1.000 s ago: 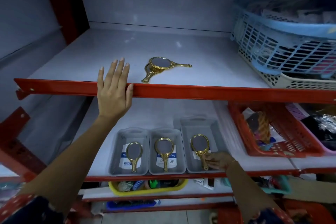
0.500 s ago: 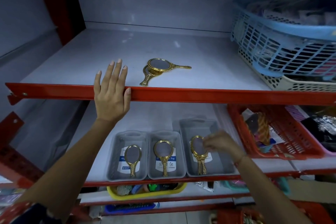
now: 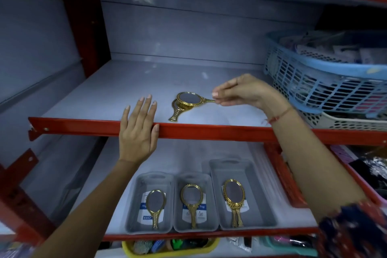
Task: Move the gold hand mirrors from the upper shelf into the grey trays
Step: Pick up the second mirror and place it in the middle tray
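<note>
Two gold hand mirrors lie stacked on the upper shelf (image 3: 104,98). The top mirror (image 3: 189,98) points its handle to the right, and my right hand (image 3: 240,91) pinches the tip of that handle. The lower mirror (image 3: 175,114) shows only its handle, angled toward the front edge. My left hand (image 3: 138,132) rests flat over the red front rail, fingers spread, holding nothing. On the lower shelf stand three grey trays: the left tray (image 3: 134,205) and middle tray (image 3: 209,199) hold one gold mirror each, the right tray (image 3: 259,195) holds two stacked.
A blue lattice basket (image 3: 314,81) sits on a white perforated basket (image 3: 345,123) at the upper shelf's right end. A red basket (image 3: 278,165) stands right of the trays. A yellow bin (image 3: 167,252) with small items is on the shelf below.
My right hand has left the right tray on the lower shelf, risen to the upper shelf and closed on the top mirror's handle. My left hand has stayed on the rail.
</note>
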`<state>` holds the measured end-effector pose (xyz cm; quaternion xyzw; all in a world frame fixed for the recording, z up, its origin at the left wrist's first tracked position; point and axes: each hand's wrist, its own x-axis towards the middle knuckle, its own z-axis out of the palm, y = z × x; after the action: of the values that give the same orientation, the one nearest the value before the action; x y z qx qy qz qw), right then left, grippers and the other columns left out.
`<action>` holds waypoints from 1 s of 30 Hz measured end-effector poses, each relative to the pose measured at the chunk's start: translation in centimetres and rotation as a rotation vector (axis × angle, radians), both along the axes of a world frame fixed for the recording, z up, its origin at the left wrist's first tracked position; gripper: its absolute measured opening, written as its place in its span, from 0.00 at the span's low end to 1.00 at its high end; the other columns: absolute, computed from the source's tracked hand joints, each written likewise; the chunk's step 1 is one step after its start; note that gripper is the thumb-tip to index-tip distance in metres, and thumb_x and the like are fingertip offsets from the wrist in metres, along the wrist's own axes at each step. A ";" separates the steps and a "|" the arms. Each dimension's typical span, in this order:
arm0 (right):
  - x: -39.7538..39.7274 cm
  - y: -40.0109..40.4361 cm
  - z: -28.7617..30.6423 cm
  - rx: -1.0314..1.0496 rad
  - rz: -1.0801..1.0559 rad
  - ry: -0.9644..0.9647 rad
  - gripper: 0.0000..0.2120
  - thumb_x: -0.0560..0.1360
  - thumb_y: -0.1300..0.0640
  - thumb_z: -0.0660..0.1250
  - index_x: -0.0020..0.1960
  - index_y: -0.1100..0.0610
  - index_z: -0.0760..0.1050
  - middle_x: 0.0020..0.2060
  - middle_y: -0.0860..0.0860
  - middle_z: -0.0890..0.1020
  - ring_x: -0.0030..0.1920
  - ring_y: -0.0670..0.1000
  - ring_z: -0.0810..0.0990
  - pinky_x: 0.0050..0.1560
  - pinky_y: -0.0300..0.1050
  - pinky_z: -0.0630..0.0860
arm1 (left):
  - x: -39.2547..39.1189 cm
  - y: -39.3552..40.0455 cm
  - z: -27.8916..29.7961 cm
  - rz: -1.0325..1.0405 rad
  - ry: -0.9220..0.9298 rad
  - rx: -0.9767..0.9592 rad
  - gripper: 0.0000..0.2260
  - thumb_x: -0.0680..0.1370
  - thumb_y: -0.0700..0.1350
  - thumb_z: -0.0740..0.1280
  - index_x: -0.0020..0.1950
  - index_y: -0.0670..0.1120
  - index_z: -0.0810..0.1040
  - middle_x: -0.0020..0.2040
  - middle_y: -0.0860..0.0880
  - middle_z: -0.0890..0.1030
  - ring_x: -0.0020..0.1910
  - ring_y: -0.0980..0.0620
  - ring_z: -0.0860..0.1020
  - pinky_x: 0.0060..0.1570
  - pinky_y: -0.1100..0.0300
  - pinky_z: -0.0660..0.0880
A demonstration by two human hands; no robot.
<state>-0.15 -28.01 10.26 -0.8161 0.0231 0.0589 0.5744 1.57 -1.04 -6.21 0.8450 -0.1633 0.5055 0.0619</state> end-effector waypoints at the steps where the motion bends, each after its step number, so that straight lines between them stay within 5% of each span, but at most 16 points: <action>1: 1.7 -0.1 0.0 -0.024 -0.024 0.004 0.10 0.68 0.65 0.75 0.49 0.64 0.82 0.42 0.59 0.85 0.39 0.51 0.85 0.49 0.43 0.82 | 0.0 0.1 0.1 0.002 -0.003 0.000 0.23 0.81 0.49 0.50 0.73 0.41 0.68 0.74 0.43 0.68 0.74 0.46 0.66 0.74 0.45 0.59; 4: 6.3 -0.6 -1.4 -0.180 -0.076 0.023 0.17 0.69 0.66 0.74 0.57 0.66 0.80 0.49 0.59 0.83 0.41 0.49 0.82 0.49 0.42 0.82 | 0.2 0.1 0.0 -0.003 -0.016 0.006 0.23 0.81 0.49 0.50 0.73 0.41 0.68 0.74 0.43 0.68 0.74 0.46 0.66 0.73 0.45 0.61; 9: 10.3 0.0 -3.7 -0.548 0.025 0.019 0.16 0.69 0.62 0.75 0.56 0.61 0.82 0.54 0.57 0.84 0.55 0.54 0.82 0.62 0.49 0.77 | 0.9 0.3 -0.1 -0.010 -0.045 0.033 0.24 0.82 0.50 0.49 0.73 0.40 0.68 0.73 0.42 0.70 0.73 0.46 0.68 0.73 0.46 0.60; 16: 11.4 0.9 -3.1 -0.659 0.141 0.120 0.18 0.68 0.59 0.76 0.57 0.63 0.82 0.50 0.56 0.85 0.47 0.51 0.82 0.55 0.44 0.79 | 1.3 0.4 -0.2 -0.026 -0.071 0.028 0.23 0.81 0.49 0.50 0.72 0.40 0.68 0.71 0.42 0.71 0.70 0.47 0.70 0.72 0.47 0.60; 22: 9.9 0.1 -2.7 -0.338 0.108 0.210 0.13 0.69 0.62 0.74 0.53 0.63 0.82 0.38 0.49 0.84 0.40 0.46 0.80 0.38 0.36 0.78 | 1.2 0.4 -0.2 -0.017 -0.065 0.030 0.23 0.81 0.49 0.50 0.72 0.41 0.68 0.72 0.42 0.71 0.70 0.47 0.70 0.73 0.47 0.60; 30: 2.3 -0.3 -2.1 0.184 0.077 0.155 0.07 0.73 0.63 0.69 0.51 0.58 0.80 0.34 0.48 0.83 0.33 0.44 0.81 0.35 0.35 0.80 | 0.6 0.3 0.0 -0.019 -0.014 0.024 0.23 0.81 0.50 0.50 0.72 0.41 0.69 0.72 0.43 0.71 0.71 0.46 0.70 0.74 0.48 0.57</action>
<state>2.17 -28.34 8.20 -0.7532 0.0305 0.1459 0.6407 2.12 -0.75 -6.17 0.8405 -0.1776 0.5088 0.0554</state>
